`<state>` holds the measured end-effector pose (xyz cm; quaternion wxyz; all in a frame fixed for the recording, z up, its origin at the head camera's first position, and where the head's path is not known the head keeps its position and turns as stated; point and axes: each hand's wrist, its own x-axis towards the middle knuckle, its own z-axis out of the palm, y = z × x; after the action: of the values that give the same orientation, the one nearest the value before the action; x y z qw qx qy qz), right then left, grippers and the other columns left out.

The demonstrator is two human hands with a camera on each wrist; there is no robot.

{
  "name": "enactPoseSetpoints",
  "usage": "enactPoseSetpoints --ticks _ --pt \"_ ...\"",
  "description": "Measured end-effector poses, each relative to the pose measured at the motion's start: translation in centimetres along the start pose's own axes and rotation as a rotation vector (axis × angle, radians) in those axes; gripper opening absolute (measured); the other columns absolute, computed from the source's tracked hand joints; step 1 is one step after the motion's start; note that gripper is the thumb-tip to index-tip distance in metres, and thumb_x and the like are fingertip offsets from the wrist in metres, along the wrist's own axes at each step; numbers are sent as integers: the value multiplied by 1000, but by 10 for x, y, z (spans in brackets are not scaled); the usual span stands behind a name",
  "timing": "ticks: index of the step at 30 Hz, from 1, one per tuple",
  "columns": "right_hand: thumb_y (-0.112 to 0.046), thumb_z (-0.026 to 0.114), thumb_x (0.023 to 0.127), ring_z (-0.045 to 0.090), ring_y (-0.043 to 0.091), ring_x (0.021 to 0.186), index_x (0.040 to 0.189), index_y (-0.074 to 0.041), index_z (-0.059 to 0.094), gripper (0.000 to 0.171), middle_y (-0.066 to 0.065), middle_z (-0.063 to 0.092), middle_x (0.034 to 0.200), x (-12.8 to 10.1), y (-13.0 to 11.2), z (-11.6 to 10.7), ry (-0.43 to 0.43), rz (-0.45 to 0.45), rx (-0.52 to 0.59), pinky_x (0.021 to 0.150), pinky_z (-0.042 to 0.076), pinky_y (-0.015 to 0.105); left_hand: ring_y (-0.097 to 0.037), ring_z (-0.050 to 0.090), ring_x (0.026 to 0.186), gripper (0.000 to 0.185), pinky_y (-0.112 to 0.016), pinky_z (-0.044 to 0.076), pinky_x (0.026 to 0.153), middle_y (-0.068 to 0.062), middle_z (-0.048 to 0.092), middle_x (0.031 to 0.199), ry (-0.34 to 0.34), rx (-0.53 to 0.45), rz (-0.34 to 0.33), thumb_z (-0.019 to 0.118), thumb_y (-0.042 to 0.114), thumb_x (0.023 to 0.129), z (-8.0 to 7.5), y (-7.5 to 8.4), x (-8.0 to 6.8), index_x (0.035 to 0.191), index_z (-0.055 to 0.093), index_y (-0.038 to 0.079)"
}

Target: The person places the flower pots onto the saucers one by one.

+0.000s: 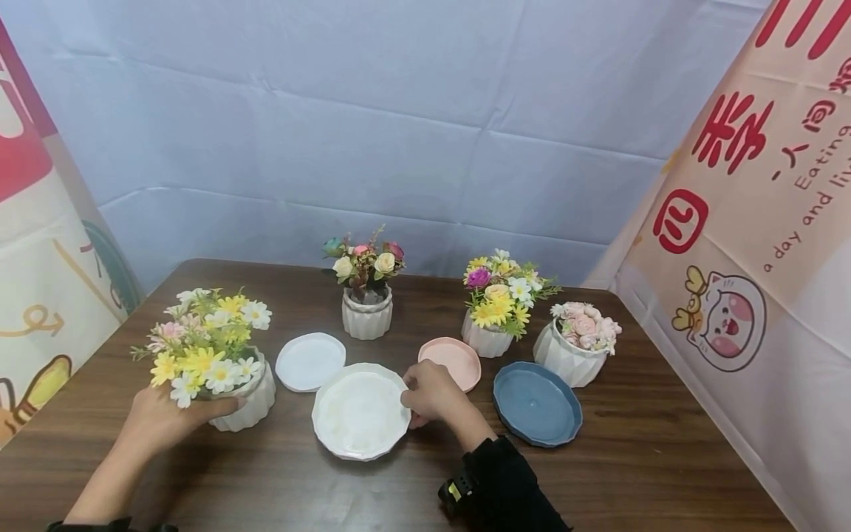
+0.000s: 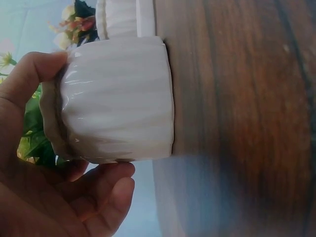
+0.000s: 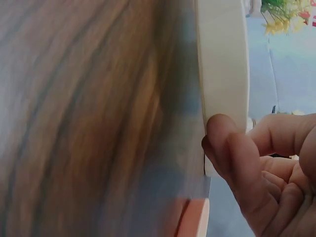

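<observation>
Dark wooden table [image 1: 631, 458]: bare room along near edge and right side. Large white faceted ceramic saucer [image 1: 360, 411] centre front, empty, rim pinched by right hand [image 1: 431, 393]. White ribbed ceramic pot [image 1: 251, 403] of yellow and white daisies [image 1: 202, 343] front left, gripped around its side by left hand [image 1: 159, 420]. Dark blue saucer [image 1: 535, 403], pink saucer [image 1: 450, 361] and small white saucer [image 1: 309, 360] close behind, all empty.
</observation>
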<state>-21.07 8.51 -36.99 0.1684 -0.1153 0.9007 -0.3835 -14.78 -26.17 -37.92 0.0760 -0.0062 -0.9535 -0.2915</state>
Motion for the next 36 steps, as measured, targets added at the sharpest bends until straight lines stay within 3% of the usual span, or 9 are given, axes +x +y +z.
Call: enactPoseSetpoints --ticks 11,15,22,29,36 --pt "7 53 78 60 17 45 97 7 64 21 11 57 66 4 -15 22 -54 -21 0 42 51 27 -51 40 113 102 -64 37 83 -36 36 131 4 -1 6 77 49 68 -3 0 2 136 29 -10" --pt "6 55 78 60 17 46 99 6 65 23 9 57 74 5 -20 31 -70 -20 -9 42 50 26 -51 41 112 101 -64 37 82 -36 37 130 5 7 11 77 49 68 -2 -1 2 135 30 -10" --pt "7 53 76 60 16 43 93 4 66 21 10 57 78 7 -27 44 -63 -38 -16 41 50 25 -50 43 111 97 -63 38 81 -35 40 128 17 13 27 77 49 68 -1 -1 2 132 34 -9" --pt "7 53 78 59 16 42 94 4 66 20 7 55 68 13 -30 48 -70 -35 -23 41 50 25 -48 42 113 97 -63 38 81 -32 40 129 4 2 22 77 50 68 -1 0 2 134 34 -7" --pt "8 54 79 61 17 45 99 7 64 22 12 56 78 21 -32 51 -78 -1 20 43 50 25 -49 39 115 100 -64 36 84 -32 37 133 5 -35 15 78 48 68 0 -1 2 136 30 -7"
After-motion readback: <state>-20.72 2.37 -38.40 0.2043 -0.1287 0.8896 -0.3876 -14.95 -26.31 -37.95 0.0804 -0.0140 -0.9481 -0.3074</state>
